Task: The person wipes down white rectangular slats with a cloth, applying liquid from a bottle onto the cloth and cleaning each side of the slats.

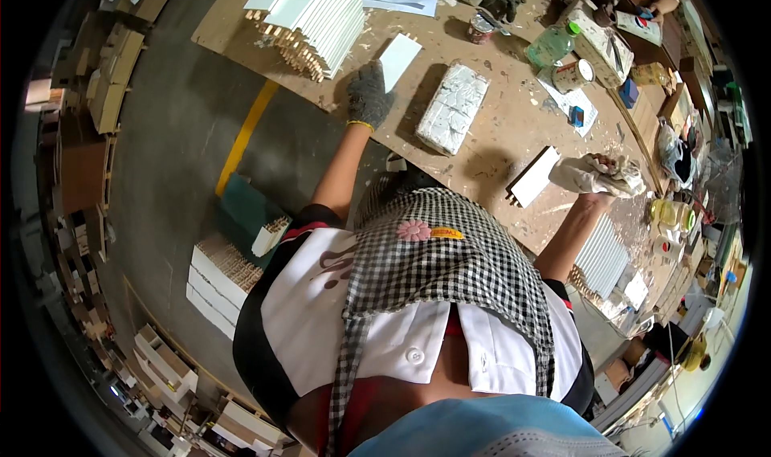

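Observation:
My left hand (369, 95), in a grey knit glove with a yellow cuff, grips the near end of a small white panel (400, 61) with dowel pegs at its far end. To the right, my right hand (574, 174) looks covered in white cloth or a white glove, and is closed on a crumpled, stained rag (618, 176); its fingers are mostly hidden. Just left of that hand lies another white panel (536, 177) with pegs along its near end. Between my hands sits a block wrapped in paint-smeared white covering (454, 108).
A tall stack of white pegged panels (325, 15) stands at the table's far left. Farther right are a green-capped bottle (552, 43), a paint-stained tub (573, 75) and a small can (480, 27). Other gloved hands (504, 3) work across the table. More panels (601, 256) lie at right.

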The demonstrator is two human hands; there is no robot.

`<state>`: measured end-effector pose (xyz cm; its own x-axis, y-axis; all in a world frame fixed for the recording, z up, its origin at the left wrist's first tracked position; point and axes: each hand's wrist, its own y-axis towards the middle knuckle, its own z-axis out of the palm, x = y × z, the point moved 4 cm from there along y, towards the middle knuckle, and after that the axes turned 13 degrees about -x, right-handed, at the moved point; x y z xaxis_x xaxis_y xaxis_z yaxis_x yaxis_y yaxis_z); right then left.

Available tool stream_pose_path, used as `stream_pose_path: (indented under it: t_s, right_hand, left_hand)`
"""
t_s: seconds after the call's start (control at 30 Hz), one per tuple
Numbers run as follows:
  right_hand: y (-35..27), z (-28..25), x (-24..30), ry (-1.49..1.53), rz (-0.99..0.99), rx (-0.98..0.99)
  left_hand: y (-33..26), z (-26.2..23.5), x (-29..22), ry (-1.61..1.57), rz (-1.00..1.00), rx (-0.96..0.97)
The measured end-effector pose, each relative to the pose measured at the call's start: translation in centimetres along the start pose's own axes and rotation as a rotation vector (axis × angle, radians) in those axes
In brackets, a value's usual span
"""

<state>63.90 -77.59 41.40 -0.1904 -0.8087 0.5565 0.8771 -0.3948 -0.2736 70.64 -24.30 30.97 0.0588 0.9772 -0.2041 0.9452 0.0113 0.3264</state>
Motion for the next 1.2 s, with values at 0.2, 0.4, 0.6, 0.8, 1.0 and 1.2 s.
stream_pose_path:
  t_s: [0.2,0.4,0.6,0.8,1.0,1.2]
  right_hand:
    - [-5.3,-7.0,1.0,0.161,0.044,-0.144]
    - [-8.1,-15.8,4.6,0.181,-0.162,-0.491]
    - [-9.0,-17.1,2.2,0.183,-0.099,-0.526]
    - [-9.2,-15.8,0.1,0.088,-0.069,-0.520]
    - [-6.7,-13.0,-0.7,-0.002,0.058,-0.308]
    - [-1.6,-7.5,-7.0,-0.694,0.124,-0.209]
  left_hand:
    - [-0.3,1.1,-2.0,0.140,-0.060,-0.224]
    - [0.1,-3.4,-20.2,-0.359,0.411,-0.181]
    - [-10.4,2.0,-35.3,-0.412,0.772,0.435]
    - [-11.7,5.1,-34.6,-0.435,0.745,0.422]
    - [-5.7,2.7,-27.2,-2.158,-0.516,1.040]
    - [-4.0,-4.7,-18.8,-2.365,-1.377,0.555]
